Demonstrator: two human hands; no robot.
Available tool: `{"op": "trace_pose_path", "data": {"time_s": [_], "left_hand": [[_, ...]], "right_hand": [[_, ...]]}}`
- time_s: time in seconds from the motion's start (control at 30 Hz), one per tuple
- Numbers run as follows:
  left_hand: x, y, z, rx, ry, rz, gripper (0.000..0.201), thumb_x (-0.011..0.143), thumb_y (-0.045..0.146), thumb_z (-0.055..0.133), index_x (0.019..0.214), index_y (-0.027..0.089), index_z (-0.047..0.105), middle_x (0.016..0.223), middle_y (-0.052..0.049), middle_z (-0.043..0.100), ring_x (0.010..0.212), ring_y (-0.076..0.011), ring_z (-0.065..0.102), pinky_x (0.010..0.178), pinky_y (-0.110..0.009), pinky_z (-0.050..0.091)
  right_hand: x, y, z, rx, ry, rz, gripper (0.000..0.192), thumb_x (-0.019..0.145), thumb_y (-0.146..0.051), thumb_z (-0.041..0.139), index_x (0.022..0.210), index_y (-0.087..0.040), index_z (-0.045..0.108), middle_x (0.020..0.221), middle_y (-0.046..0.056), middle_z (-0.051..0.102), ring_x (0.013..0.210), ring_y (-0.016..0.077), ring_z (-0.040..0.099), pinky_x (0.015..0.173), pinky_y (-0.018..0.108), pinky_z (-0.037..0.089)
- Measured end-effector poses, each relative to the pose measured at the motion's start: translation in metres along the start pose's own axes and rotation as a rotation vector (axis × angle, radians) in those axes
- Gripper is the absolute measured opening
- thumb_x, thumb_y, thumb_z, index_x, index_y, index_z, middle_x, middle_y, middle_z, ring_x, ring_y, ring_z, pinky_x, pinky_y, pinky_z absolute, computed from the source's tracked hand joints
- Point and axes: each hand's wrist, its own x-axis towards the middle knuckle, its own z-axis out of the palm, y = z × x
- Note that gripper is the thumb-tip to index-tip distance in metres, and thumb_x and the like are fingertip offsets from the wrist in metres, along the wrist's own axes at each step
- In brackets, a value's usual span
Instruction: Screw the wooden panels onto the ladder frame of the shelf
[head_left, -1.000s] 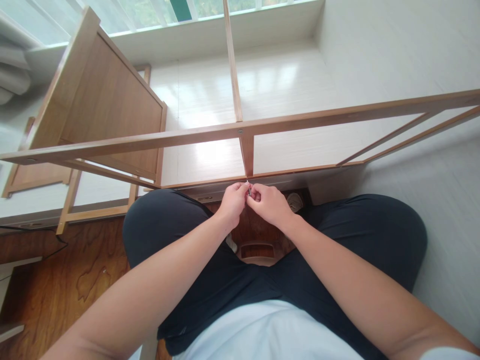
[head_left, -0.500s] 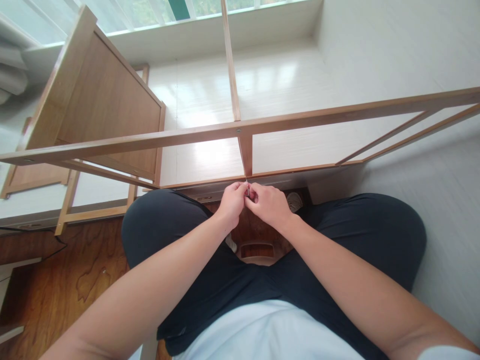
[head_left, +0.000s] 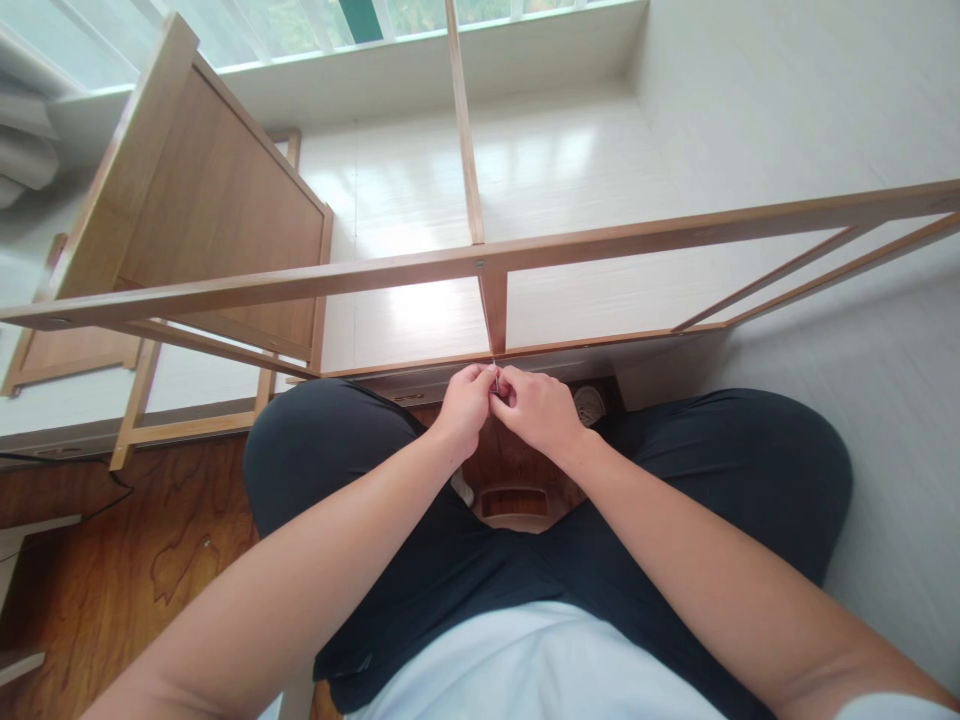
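My left hand [head_left: 463,408] and my right hand [head_left: 541,408] meet fingertip to fingertip between my knees, both closed in a pinch. A thin metal rod [head_left: 496,380] shows between their fingers; most of it is covered, so I cannot make out its exact kind. Its upper end points at the lower rail [head_left: 592,346] of a wooden frame, right below the short crosspiece [head_left: 493,310]. Above that, the upper rail [head_left: 637,240] runs across, with a small metal fitting [head_left: 481,264] where the crosspiece joins.
A wooden panel [head_left: 217,210] stands tilted at the left, over smaller wooden frame parts [head_left: 187,428]. Behind the frame is a white ledge [head_left: 562,160] below a window. A dark cable [head_left: 112,472] lies on the wooden floor, and a stool [head_left: 514,505] shows between my legs.
The view has shifted very slightly. Both hands keep the same pinch at the same place, and the metal rod looks turned a little between the fingers.
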Motion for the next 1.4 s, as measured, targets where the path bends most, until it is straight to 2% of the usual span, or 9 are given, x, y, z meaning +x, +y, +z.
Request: {"op": "trace_pose_path", "data": {"time_s": [0.23,0.43,0.63,1.13,1.4], "left_hand": [[0.0000,0.0011,0.0005,-0.019,-0.013,0.009,0.025,0.085,0.026,0.066,0.064,0.016,0.057,0.063,-0.001,0.058,0.059,-0.0115,0.055,0.062,-0.024,0.043],[0.0025,-0.0011,-0.0010,-0.018,-0.031,-0.010,0.024,0.089,0.026,0.060,0.067,0.015,0.058,0.063,0.000,0.057,0.057,-0.0102,0.053,0.055,-0.022,0.037],[0.0029,-0.0006,-0.0011,-0.032,-0.022,-0.032,0.023,0.084,0.030,0.067,0.067,0.015,0.059,0.064,0.000,0.058,0.057,-0.0101,0.053,0.054,-0.022,0.037],[0.0036,-0.0008,-0.0013,-0.044,0.008,-0.048,0.016,0.082,0.027,0.065,0.072,0.015,0.061,0.066,0.000,0.060,0.058,-0.0105,0.054,0.054,-0.022,0.038],[0.0026,0.0001,-0.0007,-0.033,0.005,-0.043,0.016,0.081,0.026,0.065,0.071,0.015,0.060,0.064,-0.001,0.060,0.057,-0.0107,0.055,0.054,-0.022,0.039]], "right_hand": [[-0.0007,0.0002,0.0023,-0.018,0.045,-0.039,0.018,0.094,-0.040,0.058,0.094,-0.025,0.068,0.080,0.004,0.075,0.074,0.0208,0.067,0.062,0.029,0.031],[-0.0006,0.0013,0.0044,-0.009,0.112,-0.073,0.016,0.093,-0.037,0.059,0.087,-0.024,0.066,0.080,0.003,0.075,0.074,0.0196,0.067,0.062,0.029,0.032],[0.0000,0.0006,0.0047,-0.007,0.097,-0.055,0.016,0.092,-0.037,0.059,0.088,-0.024,0.066,0.081,0.004,0.075,0.076,0.0204,0.067,0.063,0.028,0.033],[-0.0014,-0.0009,0.0040,0.002,0.069,-0.078,0.018,0.095,-0.035,0.055,0.102,-0.026,0.070,0.092,0.004,0.078,0.083,0.0219,0.069,0.064,0.029,0.032],[-0.0013,-0.0017,0.0034,-0.013,0.062,-0.073,0.017,0.095,-0.035,0.056,0.096,-0.026,0.069,0.092,0.003,0.079,0.082,0.0209,0.069,0.063,0.029,0.030]]}}
